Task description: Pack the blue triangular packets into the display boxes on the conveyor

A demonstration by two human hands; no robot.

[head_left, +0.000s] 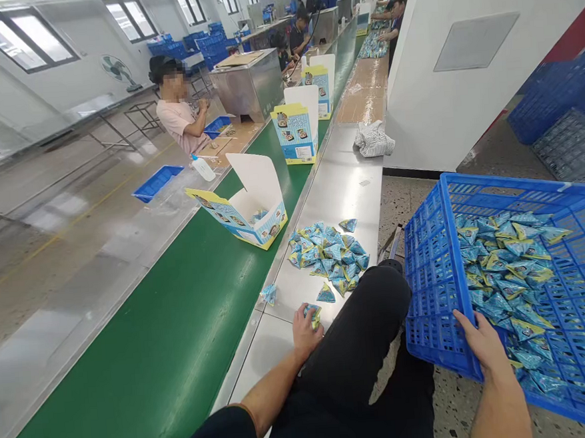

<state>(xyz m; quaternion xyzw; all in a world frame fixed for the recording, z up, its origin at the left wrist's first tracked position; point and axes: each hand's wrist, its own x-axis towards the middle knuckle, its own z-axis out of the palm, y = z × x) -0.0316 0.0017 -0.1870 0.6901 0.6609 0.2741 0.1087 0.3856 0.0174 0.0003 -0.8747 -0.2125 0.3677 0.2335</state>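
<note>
My left hand [306,335] is low over the steel ledge, its fingers closed round a small blue-and-yellow pyramid-shaped packet [313,316]. Just beyond it lies a loose heap of the same packets [329,251], with a single packet [326,293] in front and another [268,295] by the belt's edge. On my right, the right hand [486,345] grips the near rim of a blue plastic crate [455,247]. Many more pyramid packets [506,264] are piled inside that crate.
An open printed carton [260,224] with some packets in it stands on the green conveyor belt [145,343]; two more cartons [297,135] stand beyond. A striped cloth [373,140] lies on the ledge by a white pillar [420,116]. Across the belt sits a co-worker [179,113].
</note>
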